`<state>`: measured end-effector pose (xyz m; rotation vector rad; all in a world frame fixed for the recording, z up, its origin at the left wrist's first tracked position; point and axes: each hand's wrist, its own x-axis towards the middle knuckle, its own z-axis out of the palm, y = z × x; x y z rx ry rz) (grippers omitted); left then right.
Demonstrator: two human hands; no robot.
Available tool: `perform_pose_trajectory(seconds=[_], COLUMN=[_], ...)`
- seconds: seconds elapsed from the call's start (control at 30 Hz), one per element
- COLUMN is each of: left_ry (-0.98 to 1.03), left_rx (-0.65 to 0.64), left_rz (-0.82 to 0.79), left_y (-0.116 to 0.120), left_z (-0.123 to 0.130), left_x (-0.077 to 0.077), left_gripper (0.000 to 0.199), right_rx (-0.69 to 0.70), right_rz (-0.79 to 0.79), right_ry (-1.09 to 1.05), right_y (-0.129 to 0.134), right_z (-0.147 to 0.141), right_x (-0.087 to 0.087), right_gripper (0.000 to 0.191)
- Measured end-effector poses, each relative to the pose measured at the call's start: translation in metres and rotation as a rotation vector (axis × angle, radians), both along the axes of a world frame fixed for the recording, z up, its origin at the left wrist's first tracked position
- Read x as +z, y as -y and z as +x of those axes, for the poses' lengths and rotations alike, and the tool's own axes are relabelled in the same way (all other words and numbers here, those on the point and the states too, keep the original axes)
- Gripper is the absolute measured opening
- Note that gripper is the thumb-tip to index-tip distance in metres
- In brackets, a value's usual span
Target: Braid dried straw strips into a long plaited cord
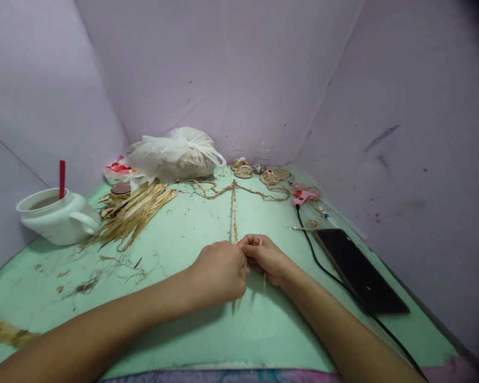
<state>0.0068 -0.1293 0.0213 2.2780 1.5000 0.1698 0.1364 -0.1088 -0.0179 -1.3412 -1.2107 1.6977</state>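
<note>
A braided cord of dry plant fibre (234,213) runs down the middle of the table towards me. At its near end my left hand (221,268) is closed on the fibre strands, its back towards the camera. My right hand (263,255) pinches the same end from the right, fingertips against the left hand. Short loose strand ends (264,283) hang below the hands. The exact grip of the left fingers is hidden. At the far end, the cord meets a thinner twisted cord (263,193) spread out to both sides.
Dry fibre strips (138,213) lie left, near a white pot (62,218) with a red stick. A white plastic bag (179,154) and coiled fibre pieces (241,168) sit at the back. Right are a pink glue gun (305,197), its black cable (313,252) and a dark phone (361,271).
</note>
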Motion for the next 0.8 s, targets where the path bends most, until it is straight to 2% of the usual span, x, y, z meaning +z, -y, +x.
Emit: perform_pose_trajectory(seconds=[0.1,0.13,0.2,0.27,0.33,0.47,0.57,0.7,0.77,0.8], left_ry=[0.16,0.249,0.413,0.54,0.586,0.47,0.382,0.253,0.184,0.167], left_rx=[0.168,0.242,0.342,0.336,0.291,0.267,0.176,0.039,0.043,0.094], left_rz=[-0.014,-0.083,-0.356,-0.632,-0.726,-0.611,-0.584,-0.572,-0.51,-0.447], left_y=[-0.023,-0.029,-0.037,-0.038,-0.036,-0.037,-0.042,-0.055,-0.066,-0.073], left_z=[-0.015,-0.019,-0.022,-0.02,-0.016,-0.015,-0.023,-0.048,-0.071,-0.084], left_x=[0.009,0.01,0.008,0.004,-0.001,-0.009,-0.008,0.006,0.018,0.024], left_gripper=[0.024,0.02,0.019,0.022,0.016,0.006,0.005,0.008,0.009,0.009], right_rx=[0.036,0.048,0.064,0.066,0.065,0.087,0.093,0.075,0.068,0.066], right_rz=[-0.003,-0.002,0.002,0.016,0.04,0.079,0.092,0.094,0.083,0.081], right_ry=[0.012,0.012,0.002,-0.02,-0.026,0.031,0.097,0.132,0.142,0.149], right_y=[0.0,0.0,0.0,0.001,0.0,-0.001,0.0,0.002,0.003,0.003], right_z=[0.002,0.002,0.003,0.003,0.002,0.001,-0.001,-0.003,-0.003,-0.003], right_x=[0.001,0.002,0.003,0.002,0.001,0.0,0.002,0.005,0.006,0.006], right_gripper=[0.01,0.012,0.014,0.015,0.018,0.016,0.011,0.012,0.012,0.013])
